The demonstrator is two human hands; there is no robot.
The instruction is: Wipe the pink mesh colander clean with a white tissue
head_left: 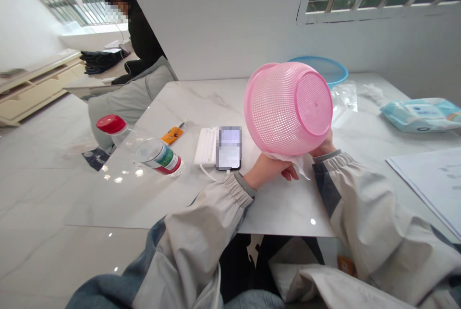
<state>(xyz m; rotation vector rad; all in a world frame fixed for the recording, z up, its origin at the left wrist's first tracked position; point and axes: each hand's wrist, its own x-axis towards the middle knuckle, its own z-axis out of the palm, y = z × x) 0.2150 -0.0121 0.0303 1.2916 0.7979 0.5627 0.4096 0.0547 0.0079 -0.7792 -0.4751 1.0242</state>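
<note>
A pink plastic mesh basket [287,109] is held up above the white marble table [212,102], tilted with its solid base facing right and up. My right hand [324,146] grips it from below at the right side. My left hand [270,170] presses a white wipe [284,159] against the basket's lower rim, with the fingers curled under it. Part of the wipe hangs below the rim. The basket hides much of a blue plastic basin [326,69] behind it.
A phone [229,148] lies on a white power bank [206,146], with a bottle [153,153] on its side and an orange item [172,135] nearby. A wipes packet [421,115], plastic film [344,100] and papers [428,179] lie right. A seated person [142,35] is back left.
</note>
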